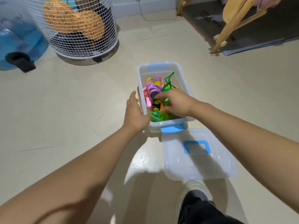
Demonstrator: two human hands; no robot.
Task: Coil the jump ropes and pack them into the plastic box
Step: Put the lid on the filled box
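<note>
A clear plastic box [183,78] with blue latches stands open on the floor. Inside lie coiled jump ropes: a purple one [154,86] wound round black handles with yellow dots, a green one [169,81] on the right, an orange-pink one [146,97] on the left. My right hand [175,102] reaches into the box, its fingers curled round the black handles and green rope. My left hand [135,113] rests with straight fingers against the box's left wall. The clear lid [197,160] with a blue handle lies just in front of the box.
A white mesh basket [84,29] with orange items stands at the back left, next to a blue water jug [17,39]. A wooden frame [233,25] on a grey mat sits at the back right. My shoe [194,198] is near the lid.
</note>
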